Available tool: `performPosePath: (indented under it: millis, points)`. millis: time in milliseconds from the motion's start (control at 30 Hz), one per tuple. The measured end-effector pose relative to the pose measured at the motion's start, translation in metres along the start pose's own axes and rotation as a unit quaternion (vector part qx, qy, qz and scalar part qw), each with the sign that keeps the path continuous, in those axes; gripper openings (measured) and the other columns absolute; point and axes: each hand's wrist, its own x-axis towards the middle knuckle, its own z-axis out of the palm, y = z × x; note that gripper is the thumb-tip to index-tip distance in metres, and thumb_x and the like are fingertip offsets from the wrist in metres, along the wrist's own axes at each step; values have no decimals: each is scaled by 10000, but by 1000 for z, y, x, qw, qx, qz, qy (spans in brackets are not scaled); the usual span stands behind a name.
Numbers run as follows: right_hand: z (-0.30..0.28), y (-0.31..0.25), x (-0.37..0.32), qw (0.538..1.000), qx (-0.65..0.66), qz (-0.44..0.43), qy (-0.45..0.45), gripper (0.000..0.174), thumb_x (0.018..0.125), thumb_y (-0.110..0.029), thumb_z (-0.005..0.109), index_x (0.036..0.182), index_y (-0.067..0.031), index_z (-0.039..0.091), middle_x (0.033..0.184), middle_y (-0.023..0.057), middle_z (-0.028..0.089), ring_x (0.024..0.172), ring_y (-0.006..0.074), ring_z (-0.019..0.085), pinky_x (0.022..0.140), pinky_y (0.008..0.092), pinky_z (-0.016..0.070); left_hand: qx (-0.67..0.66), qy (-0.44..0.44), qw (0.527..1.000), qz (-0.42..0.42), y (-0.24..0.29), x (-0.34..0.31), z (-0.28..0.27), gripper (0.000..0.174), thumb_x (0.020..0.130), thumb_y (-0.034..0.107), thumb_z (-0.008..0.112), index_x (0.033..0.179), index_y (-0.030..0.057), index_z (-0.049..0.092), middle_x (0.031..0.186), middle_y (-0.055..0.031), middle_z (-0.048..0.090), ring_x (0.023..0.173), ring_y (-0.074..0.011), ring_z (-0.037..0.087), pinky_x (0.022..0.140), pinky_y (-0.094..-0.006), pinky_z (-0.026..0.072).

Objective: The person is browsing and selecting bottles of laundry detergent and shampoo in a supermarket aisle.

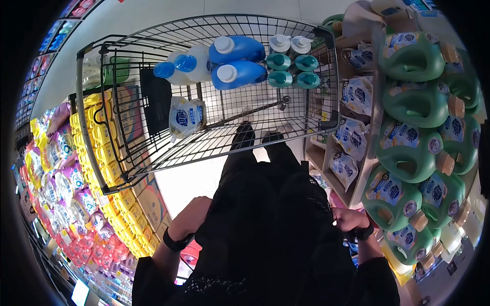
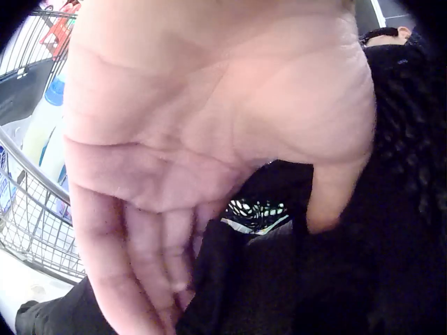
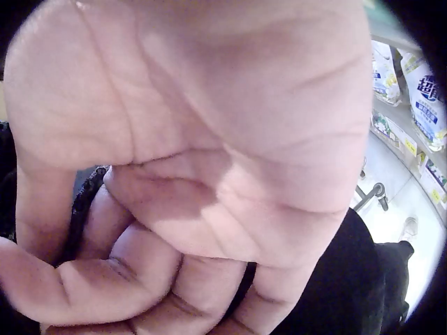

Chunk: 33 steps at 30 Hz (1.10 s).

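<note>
My left hand (image 1: 191, 218) hangs beside my dark clothing, palm bare and fingers loosely bent in the left wrist view. On the other side, my right hand (image 1: 351, 219) is near the shelf, its fingers loosely curled with nothing in the palm in the right wrist view. In front of me stands a wire shopping cart (image 1: 334, 97), out of contact with both hands. Inside it are two blue bottles (image 1: 240, 48) with white caps, two pale bottles (image 1: 196, 58) with blue caps, several teal-capped bottles (image 1: 279, 61) and a white pouch (image 1: 187, 117).
Green jugs (image 1: 408, 104) are stacked high on the right, beside a wooden shelf (image 1: 375, 102) of white refill pouches (image 1: 356, 95). Left of the cart run yellow containers (image 1: 97, 137), and bagged goods (image 1: 64, 178) lie farther out. Pale floor (image 1: 186, 178) shows under the cart.
</note>
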Motion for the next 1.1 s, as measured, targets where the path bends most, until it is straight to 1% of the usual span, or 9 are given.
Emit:
performPosePath:
  millis: [467,567,667,800,867,933,1000,1067,1100]
  points:
    - [-13,-24,8,997,-43,57,-27,258,710,-57,677,936,28,586,841,117,631,792,188,616,660,312,483,161,2,985,63,-12,4,4,344,734,297,620,634,-25,555,660,-233,578,678,-448,545,600,-500,409]
    - [-10,-15,5,997,-56,43,-31,273,702,-50,642,959,22,584,877,127,634,825,209,621,690,319,490,106,-19,992,58,-19,-2,4,290,745,239,650,680,-39,597,639,-205,603,668,-367,618,642,-462,445]
    - [-4,0,-4,999,-35,28,-26,299,686,-26,608,981,16,582,923,132,630,860,238,617,724,330,493,-167,-92,978,-87,-11,-13,0,257,763,191,692,816,-57,651,735,-173,666,754,-221,654,701,-410,475]
    - [4,16,-9,996,-13,-84,-19,109,716,-45,654,768,15,579,740,108,577,746,226,579,667,337,449,-296,54,954,-6,-14,-21,13,400,789,188,724,1089,-60,629,1000,-126,692,908,-160,615,799,-348,493]
    - [5,15,-8,997,-8,-71,-3,123,725,-54,670,728,13,567,683,96,559,721,225,580,669,329,448,-175,-75,981,26,-37,-15,2,391,794,168,721,1093,-66,628,984,-126,690,911,-162,612,813,-344,488]
    - [3,16,-3,997,-9,50,-59,266,692,-29,647,944,2,570,888,96,600,805,201,583,696,311,482,-226,-122,966,30,-28,4,-8,346,784,156,714,1040,-65,639,920,-127,689,860,-157,614,768,-345,488]
    - [2,28,-1,998,-46,2,-54,275,711,-78,710,934,-9,564,852,81,592,778,173,572,664,302,470,-274,-161,947,37,-27,21,-23,302,774,145,707,986,-64,651,855,-128,688,809,-153,617,722,-345,488]
    - [3,32,1,999,5,-23,26,281,722,-116,749,905,-11,564,869,78,596,788,170,572,658,307,468,-63,-266,961,-45,-42,28,-36,188,766,111,671,867,-48,655,711,-113,658,693,-157,612,622,-341,470]
    - [0,39,8,999,-25,-34,20,220,707,-81,768,810,-5,589,771,60,592,694,162,568,629,291,468,-32,-195,980,2,-70,31,-34,124,775,75,619,821,-35,655,632,-88,631,614,-149,600,565,-336,454]
